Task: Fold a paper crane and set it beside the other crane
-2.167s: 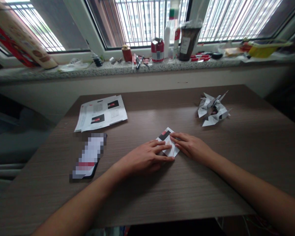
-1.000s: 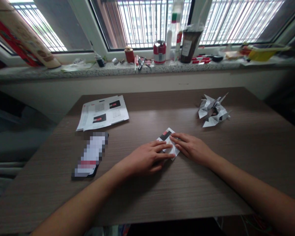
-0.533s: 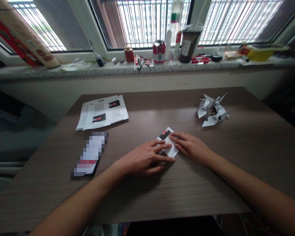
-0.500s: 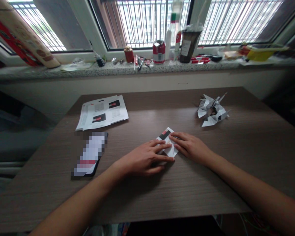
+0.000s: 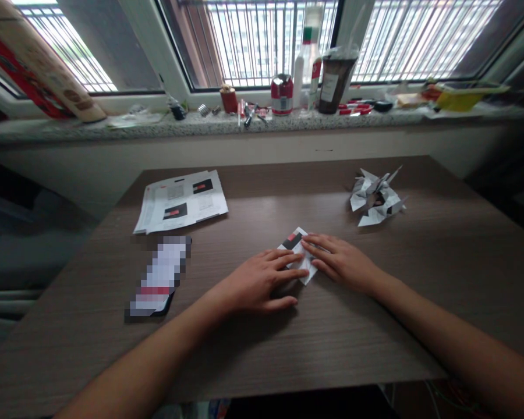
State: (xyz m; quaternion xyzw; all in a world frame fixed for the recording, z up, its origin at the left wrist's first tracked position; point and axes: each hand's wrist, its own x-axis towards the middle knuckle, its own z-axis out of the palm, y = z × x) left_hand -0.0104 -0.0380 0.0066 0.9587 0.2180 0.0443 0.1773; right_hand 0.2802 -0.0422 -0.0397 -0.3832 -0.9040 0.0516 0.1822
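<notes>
A small folded piece of printed paper (image 5: pixel 293 240), white with a dark and red patch, lies flat on the brown table (image 5: pixel 262 343) between my hands. My left hand (image 5: pixel 264 282) rests on its left and lower part with fingers stretched out and the thumb apart. From the other side, the fingertips of my right hand (image 5: pixel 343 262) press on the paper's right edge, the fingers extended. Parts of the paper are hidden under my fingers. Beyond my right hand stands a ring-like shape of folded paper (image 5: pixel 378 198) with pointed tips.
Printed sheets (image 5: pixel 181 201) lie stacked at the back left, with a phone (image 5: pixel 159 279), its screen blurred, in front of them. Along the windowsill (image 5: pixel 148 129) stand a red can (image 5: pixel 282 94), a dark drink cup (image 5: pixel 335 81), a bottle, red-handled scissors and a yellow container (image 5: pixel 458 99).
My left fingers have shifted slightly on the paper, and the thumb has spread away from the index finger. My right hand stays almost in place.
</notes>
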